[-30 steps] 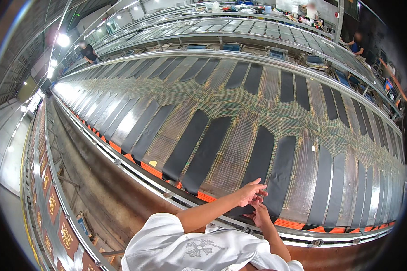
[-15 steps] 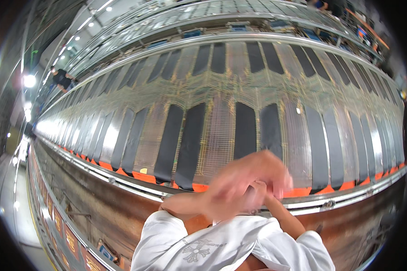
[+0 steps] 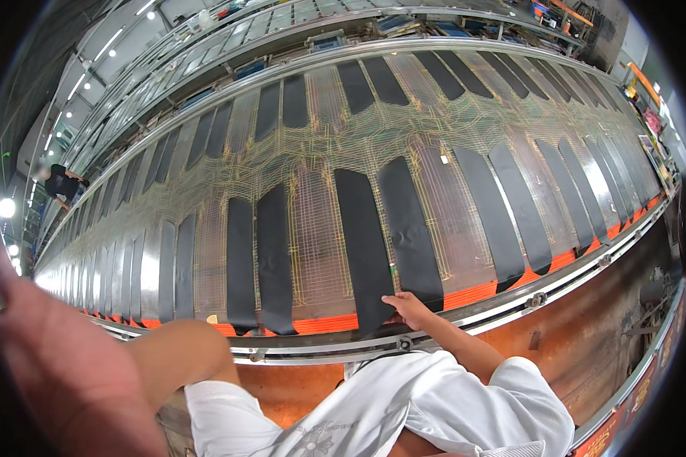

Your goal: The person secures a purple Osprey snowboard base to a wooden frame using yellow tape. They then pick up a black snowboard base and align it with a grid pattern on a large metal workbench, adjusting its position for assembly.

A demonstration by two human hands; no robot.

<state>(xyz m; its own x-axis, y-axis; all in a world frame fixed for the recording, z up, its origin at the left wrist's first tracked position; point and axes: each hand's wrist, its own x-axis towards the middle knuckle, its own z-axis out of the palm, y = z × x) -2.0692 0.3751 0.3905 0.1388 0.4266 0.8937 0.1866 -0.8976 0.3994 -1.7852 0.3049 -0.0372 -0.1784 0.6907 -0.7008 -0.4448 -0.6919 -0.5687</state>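
A long dark-grey strip (image 3: 362, 244), flat and cloth-like with a slanted far end, lies on the long table. My right hand (image 3: 410, 311) pinches its near end, close to the table's front edge. A matching strip (image 3: 410, 221) lies just right of it, partly behind that hand at its near corner. My left hand (image 3: 76, 373) is raised large and close at the left rim of the view, away from the strips. One finger of it points upward at the rim; the others are cut off or hidden.
Rows of similar dark strips (image 3: 275, 255) cover the table on a surface of fine coloured lines. An orange band (image 3: 480, 295) and a metal rail (image 3: 503, 311) run along the front edge. A person (image 3: 62, 185) stands at the far left. Racks (image 3: 305, 15) stand beyond the table.
My left hand has moved from in front of my right hand to the far left, near the camera. The view has shifted and turned. My right hand now shows, gripping the strip's end.
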